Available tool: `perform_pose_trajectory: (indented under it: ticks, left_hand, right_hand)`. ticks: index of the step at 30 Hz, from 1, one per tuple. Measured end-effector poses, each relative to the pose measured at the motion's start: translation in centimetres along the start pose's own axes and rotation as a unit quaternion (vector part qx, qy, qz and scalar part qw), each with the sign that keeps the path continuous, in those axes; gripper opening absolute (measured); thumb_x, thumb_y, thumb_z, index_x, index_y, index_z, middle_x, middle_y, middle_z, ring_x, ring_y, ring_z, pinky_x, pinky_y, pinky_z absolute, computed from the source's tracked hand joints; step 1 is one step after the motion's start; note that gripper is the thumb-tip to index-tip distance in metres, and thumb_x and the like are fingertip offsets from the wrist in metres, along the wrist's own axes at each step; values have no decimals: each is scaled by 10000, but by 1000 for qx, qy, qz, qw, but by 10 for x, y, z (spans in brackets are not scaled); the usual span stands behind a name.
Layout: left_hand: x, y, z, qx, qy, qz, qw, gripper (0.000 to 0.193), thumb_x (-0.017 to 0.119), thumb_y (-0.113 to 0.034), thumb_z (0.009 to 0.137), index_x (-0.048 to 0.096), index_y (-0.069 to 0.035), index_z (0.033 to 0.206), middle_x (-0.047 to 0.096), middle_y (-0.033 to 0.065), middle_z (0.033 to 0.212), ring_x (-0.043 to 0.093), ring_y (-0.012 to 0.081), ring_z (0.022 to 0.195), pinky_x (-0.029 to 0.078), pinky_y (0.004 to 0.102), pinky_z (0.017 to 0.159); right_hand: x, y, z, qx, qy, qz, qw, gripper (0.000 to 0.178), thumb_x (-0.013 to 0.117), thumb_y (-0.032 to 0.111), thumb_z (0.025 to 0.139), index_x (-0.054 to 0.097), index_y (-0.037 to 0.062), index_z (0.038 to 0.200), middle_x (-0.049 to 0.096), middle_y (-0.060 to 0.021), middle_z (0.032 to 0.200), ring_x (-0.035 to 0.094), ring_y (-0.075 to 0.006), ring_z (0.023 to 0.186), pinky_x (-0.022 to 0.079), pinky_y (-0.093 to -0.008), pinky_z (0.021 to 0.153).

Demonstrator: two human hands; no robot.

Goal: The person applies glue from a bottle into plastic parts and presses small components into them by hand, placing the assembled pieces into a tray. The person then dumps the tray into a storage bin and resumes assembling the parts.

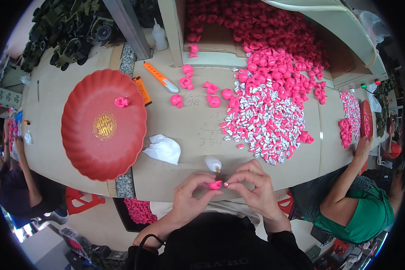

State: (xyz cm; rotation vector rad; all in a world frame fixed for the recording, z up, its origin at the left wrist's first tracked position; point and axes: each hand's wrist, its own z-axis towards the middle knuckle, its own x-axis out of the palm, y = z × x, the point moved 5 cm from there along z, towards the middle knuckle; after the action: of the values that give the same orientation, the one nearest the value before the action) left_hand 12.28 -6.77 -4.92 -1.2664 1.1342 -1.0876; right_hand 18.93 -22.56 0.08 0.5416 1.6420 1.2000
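Note:
Above the table's near edge, my left hand (189, 197) pinches a small pink plastic toy part (215, 185) between thumb and fingers. My right hand (255, 187) pinches a tiny pink-and-white piece (226, 185) close to that part; a narrow gap seems to lie between them. Just beyond my fingers lies a small white squeeze bottle (213, 163) with a brownish tip pointing toward me. Ahead and to the right spreads a heap of tiny pink-and-white pieces (266, 121), with a larger pile of pink toy parts (274, 65) behind it.
A scalloped red tray (78, 148) with one pink part (121, 102) stands at left. Nearby lie a crumpled white tissue (164, 149), an orange utility knife (159, 76) and several loose pink parts (213, 101). Co-workers sit at both sides, one in a green top (357, 216).

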Motion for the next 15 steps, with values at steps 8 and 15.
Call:
perform_pose_trajectory:
  ticks: [8, 15]
  left_hand:
    - [6, -14, 4, 60, 26, 73, 995, 301, 769, -2, 704, 638, -19, 974, 666, 122, 985, 664, 228, 879, 551, 306, 760]
    - [7, -16, 5, 131, 36, 79, 988, 271, 766, 5, 689, 662, -24, 937, 683, 101, 943, 665, 251, 828, 542, 321, 707]
  right_hand:
    - [6, -5, -7, 28, 19, 24, 999, 111, 735, 25, 732, 677, 45, 825, 584, -56, 819, 535, -215, 835, 449, -317, 715]
    - [12, -21, -8, 143, 73, 173, 972, 90, 735, 12, 763, 708, 20, 848, 580, -12, 842, 516, -80, 730, 398, -222, 611]
